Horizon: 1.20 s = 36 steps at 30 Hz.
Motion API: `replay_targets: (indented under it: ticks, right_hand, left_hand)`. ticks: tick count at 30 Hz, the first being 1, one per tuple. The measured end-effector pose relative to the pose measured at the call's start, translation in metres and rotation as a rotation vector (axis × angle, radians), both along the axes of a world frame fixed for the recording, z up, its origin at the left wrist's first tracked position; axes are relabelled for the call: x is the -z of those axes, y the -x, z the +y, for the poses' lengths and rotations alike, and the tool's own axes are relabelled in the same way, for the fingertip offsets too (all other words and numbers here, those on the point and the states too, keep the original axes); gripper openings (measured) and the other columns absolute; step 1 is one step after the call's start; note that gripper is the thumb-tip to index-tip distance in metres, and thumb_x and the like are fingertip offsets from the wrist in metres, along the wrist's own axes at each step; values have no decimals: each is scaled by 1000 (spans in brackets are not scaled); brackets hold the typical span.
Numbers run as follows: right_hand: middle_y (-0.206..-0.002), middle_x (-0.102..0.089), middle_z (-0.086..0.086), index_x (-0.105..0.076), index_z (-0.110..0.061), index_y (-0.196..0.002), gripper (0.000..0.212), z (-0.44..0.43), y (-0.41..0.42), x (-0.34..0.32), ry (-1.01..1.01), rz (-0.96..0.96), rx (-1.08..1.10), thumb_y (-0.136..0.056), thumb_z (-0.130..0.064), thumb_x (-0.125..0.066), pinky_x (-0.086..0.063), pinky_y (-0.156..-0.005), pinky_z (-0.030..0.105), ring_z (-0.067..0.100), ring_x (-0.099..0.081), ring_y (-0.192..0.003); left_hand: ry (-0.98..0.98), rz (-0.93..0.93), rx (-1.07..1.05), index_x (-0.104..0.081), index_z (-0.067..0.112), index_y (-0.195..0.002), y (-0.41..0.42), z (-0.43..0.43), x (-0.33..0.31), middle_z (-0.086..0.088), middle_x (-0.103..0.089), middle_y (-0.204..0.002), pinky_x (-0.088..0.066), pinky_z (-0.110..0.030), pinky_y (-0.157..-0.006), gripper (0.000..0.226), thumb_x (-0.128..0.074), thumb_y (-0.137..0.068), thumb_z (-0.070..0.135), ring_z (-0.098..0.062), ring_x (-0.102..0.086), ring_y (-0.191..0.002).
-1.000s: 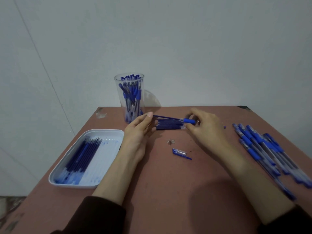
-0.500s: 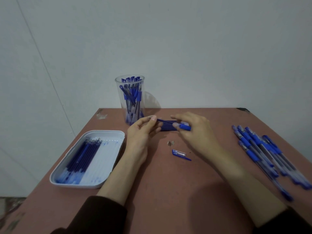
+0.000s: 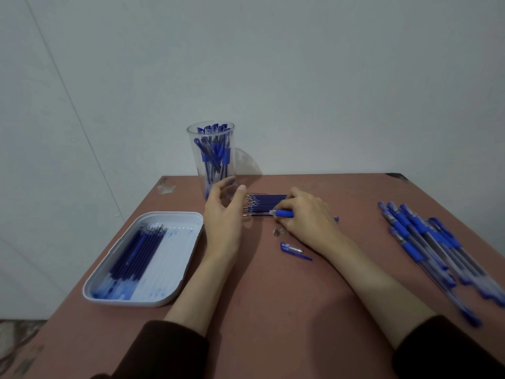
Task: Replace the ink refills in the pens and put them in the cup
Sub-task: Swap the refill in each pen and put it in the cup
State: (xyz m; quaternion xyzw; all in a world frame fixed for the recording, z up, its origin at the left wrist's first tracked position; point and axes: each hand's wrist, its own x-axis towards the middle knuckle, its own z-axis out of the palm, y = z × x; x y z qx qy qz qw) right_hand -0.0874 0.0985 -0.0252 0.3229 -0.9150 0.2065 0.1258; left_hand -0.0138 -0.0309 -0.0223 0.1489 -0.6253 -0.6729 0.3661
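Tray (image 3: 188, 272), white, at the tabletop's left edge: holds dark blue tray refills (image 3: 134, 255) packed along its left side, with ink smears on its floor. 
Cup (image 3: 211, 170), clear, at the far edge near the left corner: blue-capped pens stand in it. 
Left hand (image 3: 222, 214), just in front of the cup: fingers loosely spread, holding nothing. 
Refill row (image 3: 266, 202), mid-table, lies flat between the hands. 
Pen (image 3: 282, 213): blue grip, clear barrel, at the row's near side. 
Right hand (image 3: 308, 217) pinches the pen at the grip. 
Metal tip (image 3: 277, 231) and cap (image 3: 293, 248) lie nearer, apart. 
Pen pile (image 3: 437, 247) is along the right edge. Any print is too small to read.
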Motion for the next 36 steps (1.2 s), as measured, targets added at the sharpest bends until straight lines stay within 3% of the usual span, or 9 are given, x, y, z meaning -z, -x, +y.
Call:
replay_targets:
  ticks: [6, 11, 15, 18, 24, 28, 31, 36]
  right_hand:
    - [-88, -45, -7, -69, -27, -101, 14, -6, 5, 0, 14, 33, 18, -89, -24, -62, -34, -68, 30, 23, -58, -86]
    - [-88, -46, -7, -66, -25, -98, 12, -5, 9, 1, 32, 44, 24, -86, -21, -62, -32, -66, 29, 24, -57, -85]
    - [-84, -49, -8, -66, -24, -92, 7, -5, 8, 1, 92, 38, 13, -86, -24, -64, -36, -66, 30, 22, -57, -82]
    - [-80, -50, -10, -67, -24, -89, 6, -6, 4, 3, 165, 10, -10, -84, -23, -65, -42, -68, 32, 22, -57, -81]
    - [-79, -60, -6, -69, -22, -85, 7, 0, -1, 1, 282, -10, -50, -87, -22, -62, -47, -71, 38, 23, -57, -77]
    - [-78, -60, -7, -69, -23, -85, 9, -1, -2, 2, 298, -19, -49, -86, -19, -62, -48, -72, 40, 24, -57, -78]
    - [-76, -60, -8, -70, -22, -85, 9, -1, -5, 2, 301, -16, -52, -86, -19, -61, -47, -70, 38, 22, -58, -77]
    - [-71, -58, -9, -69, -23, -82, 9, 0, -5, 3, 320, -19, -61, -86, -20, -62, -47, -68, 37, 22, -57, -72]
  left_hand:
    - [30, -14, -9, -60, 22, -113, 2, -1, 2, 1, -63, -108, -49, -12, -57, 25, -61, -89, 13, -15, -61, -105]
    - [73, -41, -23, -60, 24, -111, 2, -1, 3, 5, -64, -105, -55, -36, -84, 25, -61, -88, 12, -10, -61, -102]
    - [135, -51, -33, -62, 21, -110, -1, 0, 1, 6, -65, -100, -55, -33, -82, 24, -60, -89, 10, -2, -60, -92]
    - [271, -81, -64, -65, 21, -102, -7, -2, -4, 3, -68, -94, -51, -21, -76, 19, -59, -88, 9, 0, -61, -82]
    - [588, -363, -179, -68, 14, -99, -44, -43, -29, 2, -69, -90, -43, -22, -75, 13, -62, -87, 15, -12, -63, -83]
    - [923, -833, -194, -68, 8, -102, -72, -84, -32, -8, -69, -99, -45, -28, -80, 18, -60, -86, 13, -23, -61, -92]
    - [1080, -1095, -142, -69, 5, -93, -82, -99, -25, -13, -69, -97, -50, -34, -74, 16, -62, -82, 15, -30, -62, -90]
    - [1135, -1132, -135, -68, 4, -90, -84, -100, -23, -11, -65, -89, -46, -31, -64, 15, -59, -80, 13, -30, -62, -84]
